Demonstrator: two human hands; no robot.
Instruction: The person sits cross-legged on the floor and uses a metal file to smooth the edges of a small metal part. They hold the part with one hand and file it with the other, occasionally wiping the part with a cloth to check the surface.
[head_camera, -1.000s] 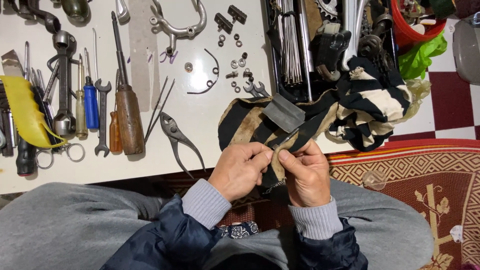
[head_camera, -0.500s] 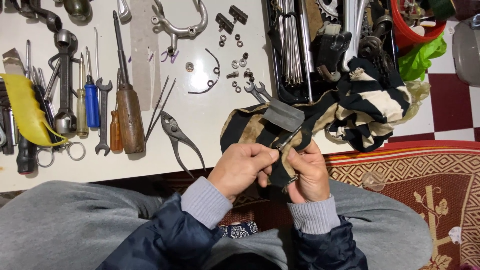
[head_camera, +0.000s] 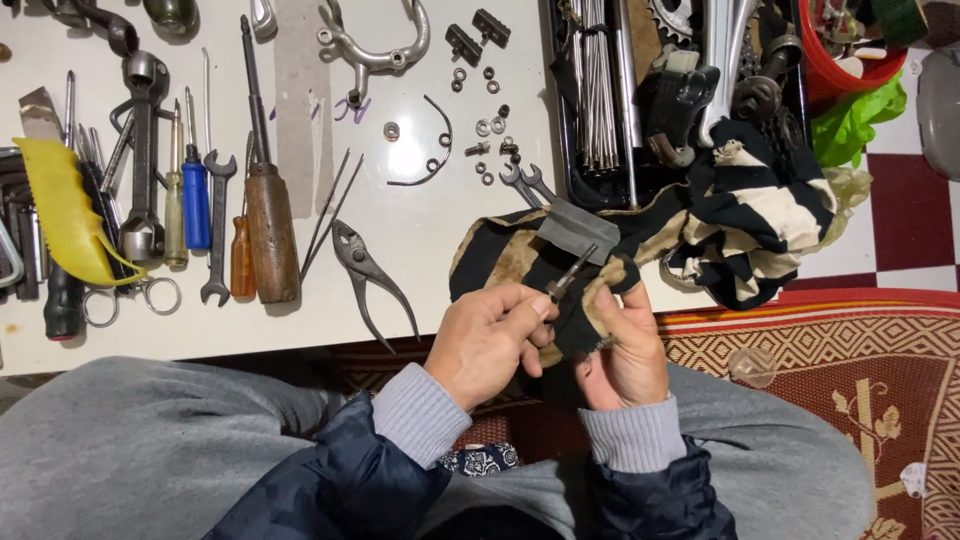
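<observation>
Cloth wrapped over right hand hides its fingertips and rod's end

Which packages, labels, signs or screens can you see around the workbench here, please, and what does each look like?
No labels, signs or screens show. The nearest to packaging:
Red tub: top right, beyond the striped rag, round, bright red, holding small parts.
Green plastic bag: just below the tub, crumpled, bright green.
Black tray: top centre-right on the white table, rectangular, holding metal spokes and bike parts.
Yellow pouch: far left, among the tools, long, soft.
</observation>
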